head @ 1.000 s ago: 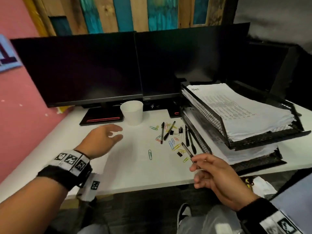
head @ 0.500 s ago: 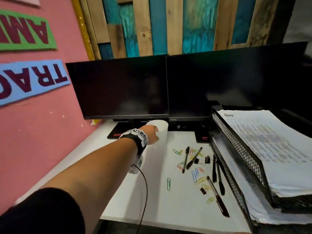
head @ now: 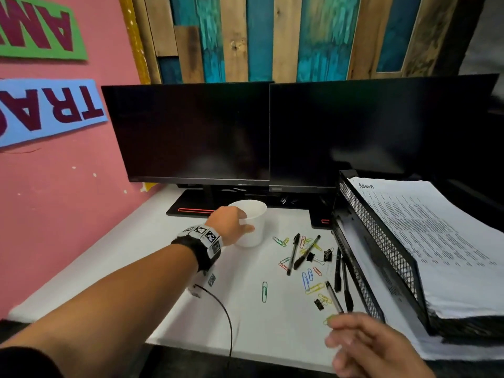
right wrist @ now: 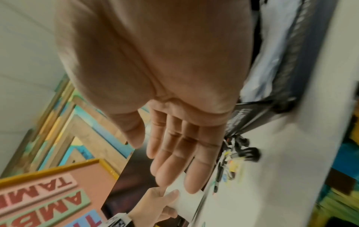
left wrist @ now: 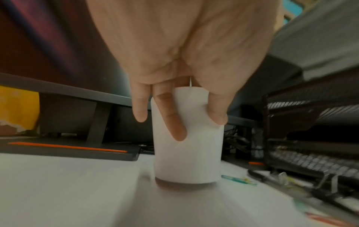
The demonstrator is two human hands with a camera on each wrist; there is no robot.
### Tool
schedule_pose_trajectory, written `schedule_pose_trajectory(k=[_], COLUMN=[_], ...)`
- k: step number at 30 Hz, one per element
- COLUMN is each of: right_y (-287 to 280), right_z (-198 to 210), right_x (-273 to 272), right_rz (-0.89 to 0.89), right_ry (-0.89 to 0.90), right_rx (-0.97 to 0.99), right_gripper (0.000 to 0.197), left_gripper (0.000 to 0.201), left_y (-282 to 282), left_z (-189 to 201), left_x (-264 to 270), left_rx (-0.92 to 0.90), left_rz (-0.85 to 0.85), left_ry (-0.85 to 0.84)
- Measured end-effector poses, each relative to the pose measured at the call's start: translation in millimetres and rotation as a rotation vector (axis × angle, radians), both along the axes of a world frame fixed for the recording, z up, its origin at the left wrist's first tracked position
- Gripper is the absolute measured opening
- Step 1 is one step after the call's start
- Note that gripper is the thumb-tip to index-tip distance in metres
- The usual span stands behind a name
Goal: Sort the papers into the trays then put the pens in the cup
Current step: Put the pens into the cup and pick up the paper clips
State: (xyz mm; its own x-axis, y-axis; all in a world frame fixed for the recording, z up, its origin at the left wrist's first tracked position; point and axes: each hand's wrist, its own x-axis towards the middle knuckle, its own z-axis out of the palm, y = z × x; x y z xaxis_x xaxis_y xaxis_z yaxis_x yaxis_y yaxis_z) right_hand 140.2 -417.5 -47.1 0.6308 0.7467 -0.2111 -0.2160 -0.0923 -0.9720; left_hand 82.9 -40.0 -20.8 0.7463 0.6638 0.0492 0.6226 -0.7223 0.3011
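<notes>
A white paper cup [head: 253,223] stands upright on the white desk [head: 152,252] in front of the monitors. My left hand [head: 231,225] grips its side; in the left wrist view the fingers [left wrist: 174,127] and thumb wrap round the cup [left wrist: 186,153]. Several black pens [head: 293,253] lie among paper clips to the cup's right, one pen [head: 334,297] pointing at my right hand [head: 354,342]. That hand hovers at the desk's near edge with straight fingers [right wrist: 174,161], holding nothing. Stacked black mesh trays [head: 376,236] at the right hold printed papers [head: 436,241].
Two dark monitors [head: 196,132] stand along the back with their bases behind the cup. Coloured paper clips [head: 264,291] and black binder clips [head: 319,304] litter the desk. A pink wall [head: 54,200] bounds the left side. A thin black cable [head: 223,309] hangs from my left wrist.
My left hand reached forward and took hold of the cup. The pen my right hand held one second ago now lies on the desk, and that hand is back in view, empty.
</notes>
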Motion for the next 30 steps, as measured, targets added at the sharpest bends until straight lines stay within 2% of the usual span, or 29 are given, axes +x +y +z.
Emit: schedule_pose_trajectory(k=[3, 5, 7, 9, 12, 19, 30], right_y=[45, 75, 101, 125, 158, 196, 174], right_z=[15, 14, 6, 2, 0, -4, -3], right_x=[-7, -6, -5, -8, -17, -32, -49], right_rz=[0.082, 0.101, 0.212, 0.321, 0.395, 0.305, 0.287], right_ry=[-0.266, -0.399, -0.597, -0.81, -0.96, -1.047, -0.968], right_rx=[-0.18, -0.256, -0.382, -0.541, -0.689, -0.794, -0.794], right_gripper=[0.025, 0.019, 0.015, 0.03, 0.042, 0.028, 0.033], left_gripper=[0.038, 0.042, 0.041, 0.033, 0.028, 0.027, 0.026], left_y=[-17, -30, -43, -54, -65, -79, -102], left_z=[2, 2, 4, 5, 2, -8, -18], left_x=[-42, -72, -103, -133, -169, -210, -210], left_rx=[0.014, 0.031, 0.038, 0.035, 0.045, 0.041, 0.035], left_rz=[-0.049, -0.029, -0.016, -0.048, -0.1, -0.165, -0.218], left_ry=[-0.096, -0.171, -0.247, -0.287, -0.271, -0.237, -0.274])
